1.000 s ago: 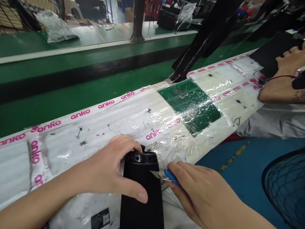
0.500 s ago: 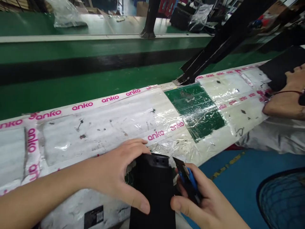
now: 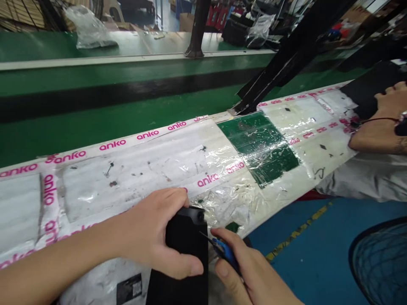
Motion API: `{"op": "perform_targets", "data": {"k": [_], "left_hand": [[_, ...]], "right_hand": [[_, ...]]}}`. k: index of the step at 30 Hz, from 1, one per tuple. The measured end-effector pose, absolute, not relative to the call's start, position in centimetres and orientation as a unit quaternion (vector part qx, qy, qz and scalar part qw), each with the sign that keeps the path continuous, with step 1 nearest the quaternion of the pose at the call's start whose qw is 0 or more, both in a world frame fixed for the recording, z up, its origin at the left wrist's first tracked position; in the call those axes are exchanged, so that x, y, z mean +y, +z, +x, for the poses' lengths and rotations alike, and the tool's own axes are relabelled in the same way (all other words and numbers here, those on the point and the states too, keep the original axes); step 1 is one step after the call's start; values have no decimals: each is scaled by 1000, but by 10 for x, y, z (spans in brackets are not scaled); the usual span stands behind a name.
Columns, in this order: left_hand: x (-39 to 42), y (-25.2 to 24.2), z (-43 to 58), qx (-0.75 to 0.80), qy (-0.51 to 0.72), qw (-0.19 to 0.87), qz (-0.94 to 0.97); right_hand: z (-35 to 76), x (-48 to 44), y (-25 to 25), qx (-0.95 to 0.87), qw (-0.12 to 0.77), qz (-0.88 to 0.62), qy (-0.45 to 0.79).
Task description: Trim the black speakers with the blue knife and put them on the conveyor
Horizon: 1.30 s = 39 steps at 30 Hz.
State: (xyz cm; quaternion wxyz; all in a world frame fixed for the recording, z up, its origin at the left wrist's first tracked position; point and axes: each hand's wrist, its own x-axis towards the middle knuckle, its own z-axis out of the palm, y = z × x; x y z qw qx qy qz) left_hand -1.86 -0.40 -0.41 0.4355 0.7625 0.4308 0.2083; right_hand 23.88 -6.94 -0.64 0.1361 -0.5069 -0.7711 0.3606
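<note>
View from a head-worn camera looking down at a person's two bare hands at the near edge of a long worktop point(image 3: 127, 178). The worktop is wrapped in white sheeting and crinkled clear film, bordered with pink "anko" tape point(image 3: 111, 145).

The left hand point(image 3: 149, 237) grips a tall black plastic housing point(image 3: 182, 262) that stands at the near edge of the worktop. The fingers point(image 3: 171, 197) curl over the housing's top left corner. The thumb lies across its front face, so the hand is closed firmly around it. A small round hole shows near the top of the housing.

The right hand point(image 3: 254, 279), just to the right, is closed around a blue-handled knife point(image 3: 225, 252), pinched between thumb and fingers. The thin blade points left, and its tip meets the right edge of the housing, a little below the top.

A black label point(image 3: 129, 289) is stuck to the front of the worktop, below the left hand. A green patch point(image 3: 260, 146) under clear film lies further along the worktop to the right.

At the far right end of the worktop, another person's hand point(image 3: 378, 131) rests on the surface beside a dark sheet point(image 3: 365, 87).

Beyond the far edge runs a green conveyor belt point(image 3: 95, 114), with black metal struts point(image 3: 286, 55) rising from it. A clear plastic bag point(image 3: 90, 27) lies on a second green surface further back. On the blue floor point(image 3: 318, 237), at lower right, sits a wire fan grille point(image 3: 381, 262).
</note>
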Motion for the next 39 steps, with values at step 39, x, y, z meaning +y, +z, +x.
{"op": "perform_targets", "data": {"k": [39], "left_hand": [[0,-12,-20,377,237,474,760]], "right_hand": [[236,-23,6,-933,24,-357,39]]}}
